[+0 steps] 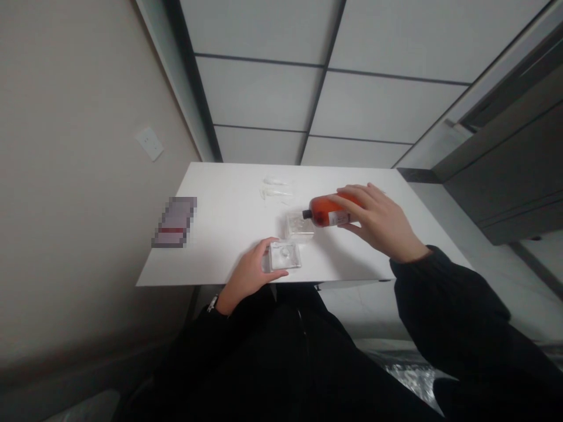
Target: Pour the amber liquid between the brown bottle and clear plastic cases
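Observation:
My right hand [378, 220] is wrapped round an orange bottle [328, 212] and holds it tilted on its side. The bottle's dark neck points left, just above a small clear square container [299, 227] on the white table [220, 234]. My left hand [248, 272] grips a second clear square container [285, 257] at the table's near edge, with the thumb along its left side. The two containers stand close together but apart.
Some clear plastic pieces [275, 189] lie farther back on the table. A blurred flat object [175, 221] rests at the table's left edge, by the beige wall with a white switch plate [149, 142]. Dark cabinets [505, 170] stand to the right.

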`<move>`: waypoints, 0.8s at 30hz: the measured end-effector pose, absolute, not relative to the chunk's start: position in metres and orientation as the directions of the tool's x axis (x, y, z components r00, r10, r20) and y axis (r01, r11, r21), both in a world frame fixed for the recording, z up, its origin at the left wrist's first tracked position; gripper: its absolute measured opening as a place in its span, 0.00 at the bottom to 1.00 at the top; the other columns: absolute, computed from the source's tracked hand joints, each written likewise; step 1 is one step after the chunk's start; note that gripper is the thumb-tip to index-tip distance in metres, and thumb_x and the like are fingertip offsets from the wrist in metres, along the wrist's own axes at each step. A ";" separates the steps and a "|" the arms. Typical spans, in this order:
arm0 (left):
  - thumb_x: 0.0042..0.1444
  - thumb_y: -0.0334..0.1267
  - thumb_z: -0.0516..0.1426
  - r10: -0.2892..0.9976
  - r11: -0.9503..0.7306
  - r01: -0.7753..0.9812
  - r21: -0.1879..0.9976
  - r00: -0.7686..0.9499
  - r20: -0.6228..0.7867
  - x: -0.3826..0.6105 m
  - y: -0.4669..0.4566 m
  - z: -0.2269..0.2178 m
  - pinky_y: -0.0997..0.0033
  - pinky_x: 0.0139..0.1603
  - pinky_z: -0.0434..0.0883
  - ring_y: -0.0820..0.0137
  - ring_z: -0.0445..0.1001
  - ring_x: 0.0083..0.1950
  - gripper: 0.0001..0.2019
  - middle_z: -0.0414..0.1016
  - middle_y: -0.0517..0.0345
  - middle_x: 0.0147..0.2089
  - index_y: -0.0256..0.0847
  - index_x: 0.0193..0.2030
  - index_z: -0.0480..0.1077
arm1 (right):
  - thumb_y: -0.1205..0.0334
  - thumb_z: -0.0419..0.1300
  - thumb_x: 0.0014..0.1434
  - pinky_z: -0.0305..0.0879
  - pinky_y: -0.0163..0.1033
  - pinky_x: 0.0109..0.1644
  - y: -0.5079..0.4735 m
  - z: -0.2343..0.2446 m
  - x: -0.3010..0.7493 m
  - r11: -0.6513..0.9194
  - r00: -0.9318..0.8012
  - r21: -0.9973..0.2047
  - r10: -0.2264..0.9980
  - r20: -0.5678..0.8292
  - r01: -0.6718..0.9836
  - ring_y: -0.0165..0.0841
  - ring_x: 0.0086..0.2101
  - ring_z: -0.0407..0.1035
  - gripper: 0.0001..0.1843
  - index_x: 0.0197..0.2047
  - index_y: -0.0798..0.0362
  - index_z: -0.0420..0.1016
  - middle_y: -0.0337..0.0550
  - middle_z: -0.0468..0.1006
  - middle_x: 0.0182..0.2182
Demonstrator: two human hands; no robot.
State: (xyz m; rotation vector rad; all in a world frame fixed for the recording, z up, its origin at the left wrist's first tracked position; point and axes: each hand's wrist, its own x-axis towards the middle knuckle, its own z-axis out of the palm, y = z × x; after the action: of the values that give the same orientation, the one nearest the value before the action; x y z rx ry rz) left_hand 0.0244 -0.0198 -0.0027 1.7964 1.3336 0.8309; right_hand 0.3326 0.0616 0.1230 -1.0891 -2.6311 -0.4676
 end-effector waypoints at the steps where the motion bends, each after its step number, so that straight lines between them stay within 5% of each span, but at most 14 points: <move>1: 0.54 0.47 0.72 0.965 -0.192 0.488 0.852 0.252 0.073 0.024 -0.020 -0.003 0.46 0.66 0.72 0.51 0.77 0.64 0.37 0.76 0.46 0.65 0.47 0.67 0.64 | 0.68 0.60 0.69 0.70 0.64 0.61 0.063 0.125 0.332 0.675 -0.701 0.213 0.629 0.336 0.707 0.53 0.60 0.69 0.27 0.70 0.52 0.67 0.58 0.76 0.61; 24: 0.53 0.44 0.73 0.965 -0.200 0.503 0.841 0.250 0.080 0.025 -0.020 -0.001 0.49 0.64 0.73 0.53 0.78 0.62 0.36 0.77 0.49 0.63 0.50 0.66 0.64 | 0.80 0.57 0.65 0.62 0.65 0.69 0.067 0.170 0.304 0.764 -0.822 0.303 0.533 0.200 0.570 0.48 0.61 0.70 0.29 0.66 0.49 0.74 0.53 0.78 0.62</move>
State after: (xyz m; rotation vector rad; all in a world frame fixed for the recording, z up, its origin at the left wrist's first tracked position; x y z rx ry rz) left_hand 0.0255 -0.0199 -0.0008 1.8172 1.3439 0.8310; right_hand 0.3040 0.0672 0.1703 -0.8948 -2.8541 -0.5405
